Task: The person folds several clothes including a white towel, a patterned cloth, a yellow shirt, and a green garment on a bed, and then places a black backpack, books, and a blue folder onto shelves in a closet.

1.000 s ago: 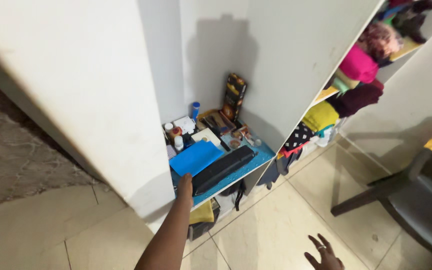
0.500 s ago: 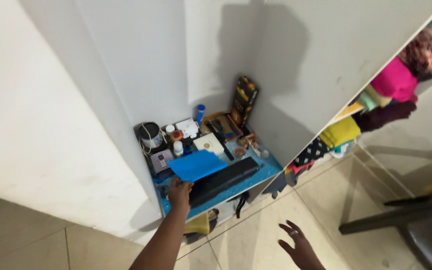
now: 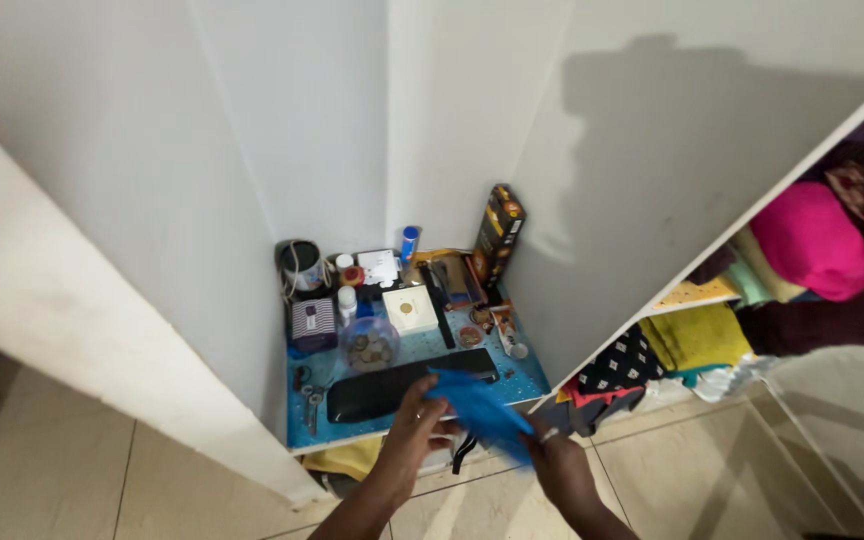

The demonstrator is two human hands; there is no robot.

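- We're looking down into a white alcove, and its blue shelf (image 3: 522,380) is crowded right to the back wall.
- Off to the right, open shelves carry folded clothes (image 3: 812,240) in pink, yellow and dark red; we leave those alone.
- Front and centre, the blue cloth (image 3: 477,405) is up off the shelf and in our grasp, hanging just over the shelf's front edge, one end above the dark keyboard (image 3: 392,390).
- Our left hand (image 3: 414,420) pinches the cloth's left end, fingers curled closed on the fabric.
- Our right hand (image 3: 552,465) has the lower right end, fingers closed around it, a ring showing on one finger.
- So the cloth stretches between both hands, slanting down from left to right, each grip at an end and the middle free.
- Progress, as we judge it: the lifting is done; the cloth looks crumpled, not folded or laid flat, so any tidying of it remains.
- Behind the keyboard sits a clear bowl of coins (image 3: 369,345), untouched.
- Smaller still: a striped box (image 3: 313,324), a white square box (image 3: 410,309), and a tall dark carton (image 3: 498,235) standing near the back.
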